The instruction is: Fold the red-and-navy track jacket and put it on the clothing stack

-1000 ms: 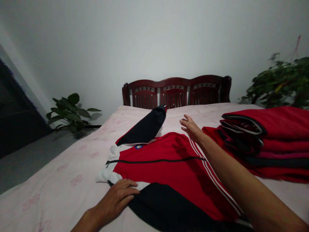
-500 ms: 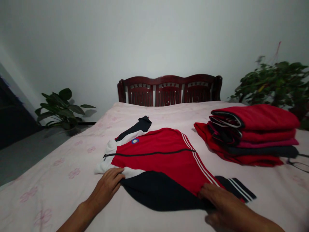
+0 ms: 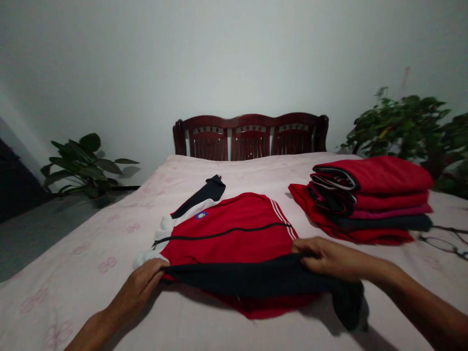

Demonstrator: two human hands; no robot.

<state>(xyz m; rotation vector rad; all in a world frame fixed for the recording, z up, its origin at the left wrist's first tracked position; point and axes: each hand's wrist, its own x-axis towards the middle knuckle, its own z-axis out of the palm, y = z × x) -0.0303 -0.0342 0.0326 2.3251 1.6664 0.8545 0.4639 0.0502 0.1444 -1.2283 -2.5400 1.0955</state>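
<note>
A red jacket (image 3: pixel 226 246) with white shoulders, a black front zip and a round blue badge lies spread on the bed. Its near dark sleeve (image 3: pixel 252 278) is stretched level across the near side of the body. At the shoulder end my left hand (image 3: pixel 148 278) pinches the cloth. Closed round the sleeve and the near hem, my right hand (image 3: pixel 325 256) holds it a little off the bed, and the cuff end hangs down to the right. The far dark sleeve (image 3: pixel 199 195) lies out towards the headboard.
On the right stands a stack of folded red and dark clothes (image 3: pixel 376 195), with eyeglasses (image 3: pixel 444 243) beside it. The pale flowered bedsheet (image 3: pixel 91 278) lies under everything. Behind are a wooden headboard (image 3: pixel 252 136) and potted plants at left (image 3: pixel 84 163) and right (image 3: pixel 402 126).
My right hand has lifted the near sleeve and moved it up over the jacket's near side. My left hand has shifted slightly left and down, gripping the shoulder end. The view has turned slightly.
</note>
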